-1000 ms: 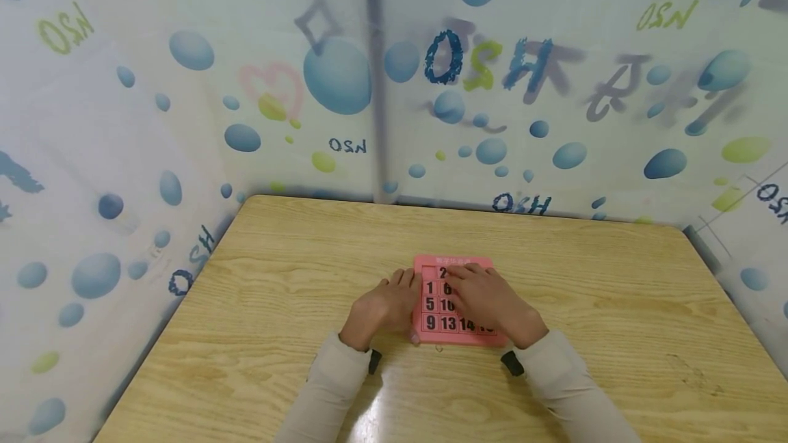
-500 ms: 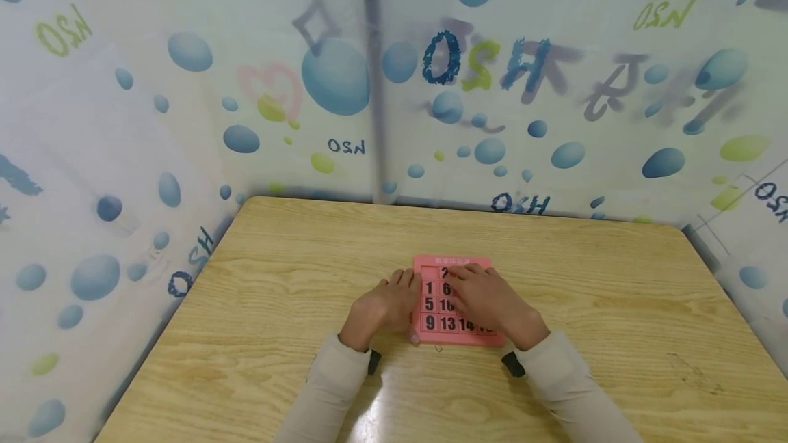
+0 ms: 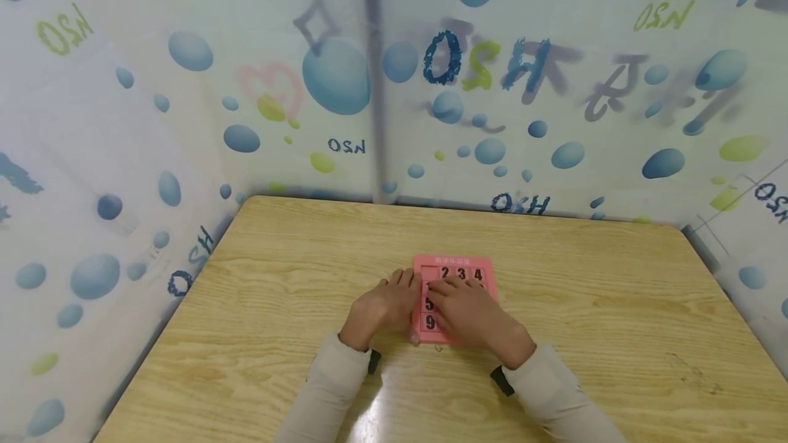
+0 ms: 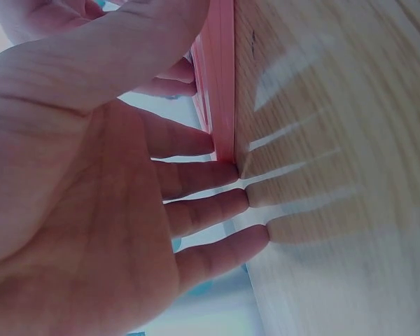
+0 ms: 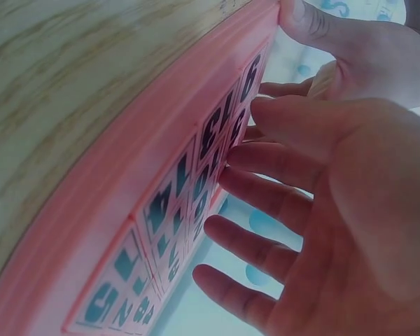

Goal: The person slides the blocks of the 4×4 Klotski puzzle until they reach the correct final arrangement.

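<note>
A pink number slide puzzle lies flat on the table, its black-numbered tiles in a frame. Tiles 2, 3 and 4 show in the top row, with a vacant slot at the top left corner. My left hand rests along the puzzle's left side, fingers straight and thumb at the near left corner. Over the middle and right tiles lies my right hand, covering many of them. Its fingertips reach the left column just below the vacant slot, where the tile is mostly hidden. In the right wrist view those fingers extend over the tiles.
The wooden table spreads around the puzzle on all sides. Behind it and to the left stand fabric walls printed with blue and green drops. A small ring sits at the puzzle's near edge. Dark bands show at the wrists.
My right hand has shifted left and toward me, from the top-row tiles to the left column. Tiles 3 and 4 have come into sight. The left hand stays where it was.
</note>
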`<state>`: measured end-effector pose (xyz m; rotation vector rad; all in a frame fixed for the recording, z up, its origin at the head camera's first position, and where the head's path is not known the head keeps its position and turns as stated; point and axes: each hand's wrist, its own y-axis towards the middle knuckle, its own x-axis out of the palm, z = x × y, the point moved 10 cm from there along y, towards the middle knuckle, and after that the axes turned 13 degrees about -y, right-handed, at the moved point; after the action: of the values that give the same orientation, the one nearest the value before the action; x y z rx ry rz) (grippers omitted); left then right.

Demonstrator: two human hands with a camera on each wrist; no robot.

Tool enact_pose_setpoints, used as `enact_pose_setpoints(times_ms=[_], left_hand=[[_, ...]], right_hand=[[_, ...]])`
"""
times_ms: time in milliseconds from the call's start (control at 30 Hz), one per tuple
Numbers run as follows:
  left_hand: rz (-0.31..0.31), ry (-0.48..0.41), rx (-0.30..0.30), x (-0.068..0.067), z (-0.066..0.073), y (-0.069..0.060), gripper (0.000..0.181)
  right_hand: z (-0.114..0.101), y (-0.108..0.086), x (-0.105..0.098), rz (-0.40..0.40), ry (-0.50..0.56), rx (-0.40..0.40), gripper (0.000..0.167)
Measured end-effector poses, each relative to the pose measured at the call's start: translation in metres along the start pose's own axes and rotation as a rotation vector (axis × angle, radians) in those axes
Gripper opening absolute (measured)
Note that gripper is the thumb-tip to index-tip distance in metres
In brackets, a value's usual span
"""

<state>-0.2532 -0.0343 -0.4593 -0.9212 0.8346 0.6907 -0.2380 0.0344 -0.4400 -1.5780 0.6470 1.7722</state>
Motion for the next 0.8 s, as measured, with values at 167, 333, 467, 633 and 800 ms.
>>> enact_pose_setpoints(times_ms=[167, 333, 467, 633, 800], left_hand=[[0.004, 0.012, 0.001, 0.000, 0.001, 0.000, 0.114], [-0.002, 0.019, -0.002, 0.001, 0.000, 0.002, 0.114], [-0.005, 0.013, -0.006, 0.001, -0.001, 0.002, 0.114], [-0.030, -0.008, -0.021, 0.004, -0.001, 0.003, 0.114], [-0.038, -0.010, -0.029, 0.004, -0.001, 0.003, 0.115]], right_hand=[[0.000, 0.001, -0.001, 0.010, -0.014, 0.011, 0.040], [0.002, 0.003, 0.000, 0.001, -0.011, 0.031, 0.041], [0.005, 0.005, 0.001, -0.022, -0.013, 0.048, 0.043], [0.007, 0.009, 0.002, -0.041, -0.014, 0.055, 0.044], [0.010, 0.012, 0.003, -0.052, -0.008, 0.057, 0.044]])
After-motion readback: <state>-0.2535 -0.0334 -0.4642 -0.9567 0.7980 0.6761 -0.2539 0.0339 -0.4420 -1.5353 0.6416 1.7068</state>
